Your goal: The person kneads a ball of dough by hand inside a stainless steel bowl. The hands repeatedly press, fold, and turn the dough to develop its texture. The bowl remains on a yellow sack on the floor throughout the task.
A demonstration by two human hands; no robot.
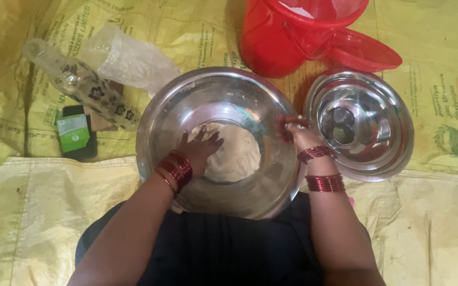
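Observation:
A large steel bowl (pixel 157 124) sits in front of me with a pale lump of dough (pixel 238 153) in its bottom. My left hand (pixel 200 150) lies flat on the dough's left side, fingers spread, red bangles at the wrist. My right hand (pixel 299 132) grips the bowl's right rim, fingers curled over the edge, with red bangles on the wrist and forearm.
A second steel bowl (pixel 390 114) holding small steel cups stands to the right. A red bucket (pixel 271 39) and its red lid (pixel 367 50) are behind. At left lie a clear patterned bottle (pixel 80 85), a plastic bag (pixel 128 55) and a small green box (pixel 73 132). Yellow sacking (pixel 38 212) covers the floor.

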